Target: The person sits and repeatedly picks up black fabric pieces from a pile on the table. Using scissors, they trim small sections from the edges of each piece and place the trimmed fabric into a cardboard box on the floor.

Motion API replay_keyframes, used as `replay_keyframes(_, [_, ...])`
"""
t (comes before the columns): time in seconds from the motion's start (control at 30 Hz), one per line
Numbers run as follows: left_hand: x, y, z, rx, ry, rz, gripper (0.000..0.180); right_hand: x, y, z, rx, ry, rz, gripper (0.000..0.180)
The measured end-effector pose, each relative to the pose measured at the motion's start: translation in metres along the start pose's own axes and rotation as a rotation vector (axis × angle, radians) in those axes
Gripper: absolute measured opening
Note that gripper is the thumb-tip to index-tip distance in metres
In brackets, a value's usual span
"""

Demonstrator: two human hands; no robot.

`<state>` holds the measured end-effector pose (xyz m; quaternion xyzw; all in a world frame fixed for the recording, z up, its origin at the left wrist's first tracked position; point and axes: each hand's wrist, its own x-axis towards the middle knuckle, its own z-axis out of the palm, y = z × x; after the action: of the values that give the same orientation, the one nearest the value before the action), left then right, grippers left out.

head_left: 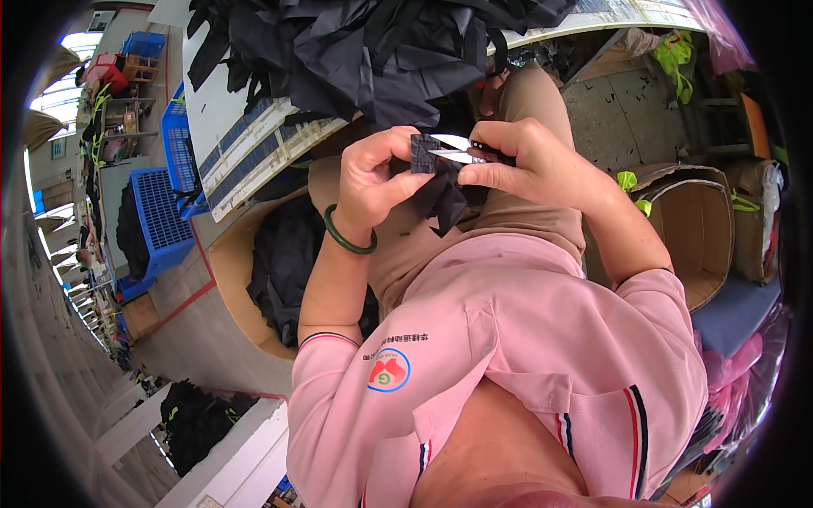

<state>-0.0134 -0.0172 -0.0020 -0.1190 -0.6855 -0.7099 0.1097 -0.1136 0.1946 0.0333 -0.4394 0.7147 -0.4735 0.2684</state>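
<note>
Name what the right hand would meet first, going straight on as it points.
The scissors in the right hand would probably first meet the black strip pinched in the left hand; depth is unclear, so they may already touch it.

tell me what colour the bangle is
The bangle is dark green; it shows best in the head view.

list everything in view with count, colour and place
Cloth heap: one, black, top centre
Table: one, white, under the heap
Cloth piece: one, black, upper centre
Scissors: one, silver blades, upper centre
Crates: several, blue, left side
Cardboard boxes: at least three, brown, left and right
Background clutter: uncounted, mixed colours, far left
Shirt: one, pink, lower centre
Trousers: one pair, beige, centre
Bangle: one, dark green, left wrist
Left hand: one, bare, pinching the cloth piece
Right hand: one, bare, holding the scissors
</note>
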Motion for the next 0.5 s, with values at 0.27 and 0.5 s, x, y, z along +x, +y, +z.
replay_keyframes(0.27, [0.0006,0.0055,-0.0003,0.022,-0.049,-0.06,0.011,-0.0017,0.0072,-0.0016,0.013,0.012,-0.034,0.041])
replay_keyframes(0.5, [0.0003,-0.0025,-0.0011,0.027,-0.028,-0.002,0.009,-0.0019,0.0061,-0.0021,-0.033,-0.029,-0.051,0.041])
